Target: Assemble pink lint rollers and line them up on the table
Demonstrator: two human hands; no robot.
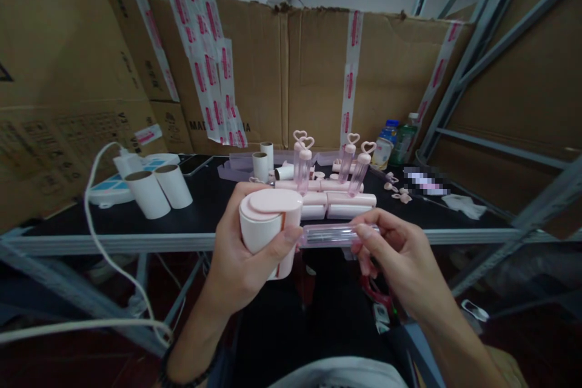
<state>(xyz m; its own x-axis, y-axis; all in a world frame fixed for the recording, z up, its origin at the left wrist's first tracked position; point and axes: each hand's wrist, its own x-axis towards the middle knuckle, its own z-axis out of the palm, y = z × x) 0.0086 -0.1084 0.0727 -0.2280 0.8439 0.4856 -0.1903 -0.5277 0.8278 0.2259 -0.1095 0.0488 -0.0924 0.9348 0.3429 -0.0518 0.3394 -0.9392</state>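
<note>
Cardboard cores (159, 193) stand at the table's (113, 242) left. Left hand (240, 260) wraps a pink-white holder (268, 221); right hand (400, 257) pinches a clear pink tube (334, 234) touching its side, not yet seated. Finished heart-topped tubes (348, 160) stand behind.

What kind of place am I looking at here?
Probably a small assembly or packing workshop: taped cardboard boxes wall in a black worktable, rows of identical pink tubes stand on it, and metal shelving flanks it.
</note>
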